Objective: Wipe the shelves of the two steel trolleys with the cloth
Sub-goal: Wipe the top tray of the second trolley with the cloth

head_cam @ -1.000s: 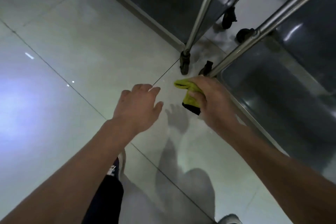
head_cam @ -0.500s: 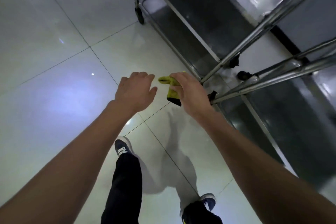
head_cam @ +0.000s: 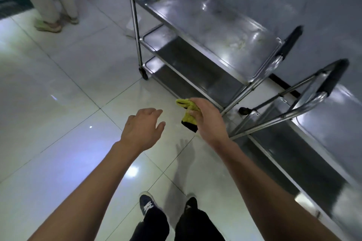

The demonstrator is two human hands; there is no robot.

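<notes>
Cloth (head_cam: 189,116): yellow-green with a dark lower edge, bunched, held in the air above the tiled floor (head_cam: 68,103). We note the right hand (head_cam: 209,121) extended forward, back of hand up, fingers curled round the cloth; the cloth sticks out past the fingers on the hand's left side and hangs a little below them. Left hand (head_cam: 144,128) is also stretched forward, palm down, fingers relaxed and slightly spread, gripping nothing, near the cloth but apart from it. Both forearms are bare. The far trolley (head_cam: 195,31) stands ahead with three steel shelves; pale smears show on its top shelf. The near trolley (head_cam: 293,123) stands at right, just beside the right hand. We see another person's legs (head_cam: 51,0) at upper left.
</notes>
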